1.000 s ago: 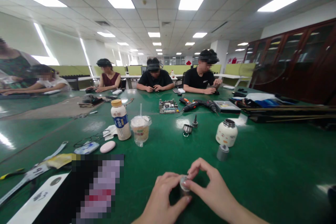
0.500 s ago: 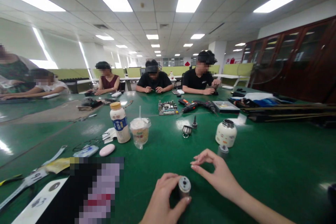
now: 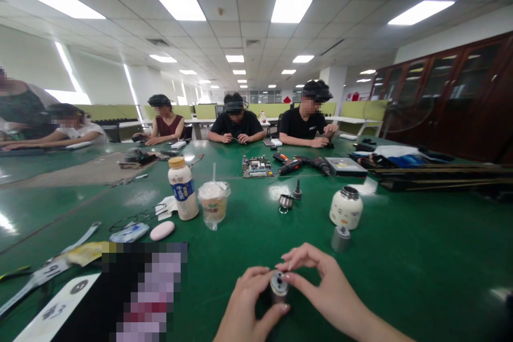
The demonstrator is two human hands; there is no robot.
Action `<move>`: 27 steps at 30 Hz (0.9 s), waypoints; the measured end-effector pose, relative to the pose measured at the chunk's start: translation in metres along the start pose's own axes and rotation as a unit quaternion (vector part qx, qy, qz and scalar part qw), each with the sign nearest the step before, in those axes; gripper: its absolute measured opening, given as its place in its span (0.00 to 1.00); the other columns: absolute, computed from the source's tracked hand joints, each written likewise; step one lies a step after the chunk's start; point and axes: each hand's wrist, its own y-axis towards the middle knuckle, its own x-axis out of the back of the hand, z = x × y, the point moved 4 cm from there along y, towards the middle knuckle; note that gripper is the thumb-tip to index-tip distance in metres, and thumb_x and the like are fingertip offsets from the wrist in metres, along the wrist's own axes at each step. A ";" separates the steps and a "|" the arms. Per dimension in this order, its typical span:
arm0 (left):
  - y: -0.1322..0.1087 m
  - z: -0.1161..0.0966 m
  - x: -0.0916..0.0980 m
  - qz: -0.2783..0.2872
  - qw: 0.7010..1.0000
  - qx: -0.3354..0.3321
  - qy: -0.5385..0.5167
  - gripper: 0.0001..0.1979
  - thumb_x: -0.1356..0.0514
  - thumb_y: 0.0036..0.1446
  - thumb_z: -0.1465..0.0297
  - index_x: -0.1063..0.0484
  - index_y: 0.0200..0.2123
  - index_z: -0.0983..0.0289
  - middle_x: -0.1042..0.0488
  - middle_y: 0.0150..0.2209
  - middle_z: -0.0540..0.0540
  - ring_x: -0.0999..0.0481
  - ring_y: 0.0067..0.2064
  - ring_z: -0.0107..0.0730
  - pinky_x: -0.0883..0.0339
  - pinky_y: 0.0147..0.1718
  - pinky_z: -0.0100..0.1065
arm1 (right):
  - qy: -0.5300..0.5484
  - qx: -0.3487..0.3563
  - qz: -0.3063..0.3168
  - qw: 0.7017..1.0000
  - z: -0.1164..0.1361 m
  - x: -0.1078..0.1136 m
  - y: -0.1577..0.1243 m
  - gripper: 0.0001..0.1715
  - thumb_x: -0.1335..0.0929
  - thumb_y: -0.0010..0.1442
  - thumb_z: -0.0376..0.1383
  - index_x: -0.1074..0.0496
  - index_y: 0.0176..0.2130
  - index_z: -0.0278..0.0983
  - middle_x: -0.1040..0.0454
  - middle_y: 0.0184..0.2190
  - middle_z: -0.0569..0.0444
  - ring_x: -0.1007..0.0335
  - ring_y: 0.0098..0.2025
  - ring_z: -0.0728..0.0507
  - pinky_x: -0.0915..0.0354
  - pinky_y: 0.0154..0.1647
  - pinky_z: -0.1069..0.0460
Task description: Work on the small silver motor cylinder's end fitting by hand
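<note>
A small metal cylinder [image 3: 278, 287] stands upright on the green table [image 3: 420, 256] close to me. My left hand [image 3: 250, 304] wraps round its body from the left, thumb underneath. My right hand [image 3: 320, 288] pinches the cylinder's top rim with thumb and forefinger. A second small grey cylinder [image 3: 341, 239] stands just beyond my right hand. Behind it sits a white round jar [image 3: 346, 207] with an open metal neck. A metal ring piece [image 3: 286, 202] and a small dark knob [image 3: 297, 191] lie farther back.
A milk bottle [image 3: 183, 189], a lidded drink cup with straw [image 3: 213, 202], a pink oval case [image 3: 162, 230] and lanyards lie to the left. A circuit board [image 3: 256, 165] and power drills [image 3: 304, 162] lie mid-table. Several people sit along the far and left sides.
My right hand, which had lifted off the cylinder half a second ago, has come back down and pinches its top again. My left hand has kept its hold.
</note>
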 end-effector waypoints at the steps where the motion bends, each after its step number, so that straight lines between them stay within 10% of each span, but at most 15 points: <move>1: 0.000 -0.001 0.000 0.003 1.000 0.000 0.003 0.19 0.34 0.54 0.69 0.24 0.50 0.57 0.21 0.48 0.56 0.28 0.55 0.47 0.33 0.55 0.45 | -0.013 0.003 0.008 1.000 0.003 -0.004 -0.001 0.04 0.28 0.56 0.33 0.27 0.31 0.38 0.20 0.35 0.52 0.25 0.48 0.41 0.34 0.53 0.46; 9: 0.000 0.003 -0.001 0.003 0.999 -0.024 0.032 0.22 0.33 0.52 0.69 0.26 0.52 0.56 0.21 0.48 0.55 0.26 0.53 0.46 0.31 0.52 0.43 | -0.077 0.017 -0.081 0.994 -0.004 0.002 -0.003 0.10 0.28 0.56 0.38 0.33 0.30 0.38 0.27 0.26 0.57 0.27 0.31 0.44 0.33 0.36 0.50; 20: 0.001 0.002 0.000 -0.006 0.999 -0.017 0.030 0.20 0.32 0.52 0.69 0.24 0.50 0.58 0.21 0.48 0.57 0.25 0.52 0.46 0.30 0.51 0.43 | -0.015 0.022 -0.068 0.997 -0.011 0.009 0.002 0.11 0.27 0.57 0.37 0.33 0.35 0.39 0.20 0.34 0.54 0.22 0.40 0.43 0.31 0.47 0.47; 27: -0.002 0.000 0.001 -0.032 0.999 -0.013 0.006 0.18 0.33 0.52 0.71 0.25 0.48 0.61 0.22 0.47 0.58 0.26 0.53 0.45 0.31 0.53 0.42 | -0.106 -0.007 0.067 0.992 -0.050 0.030 0.008 0.06 0.27 0.55 0.35 0.25 0.33 0.36 0.21 0.36 0.51 0.22 0.40 0.42 0.29 0.47 0.45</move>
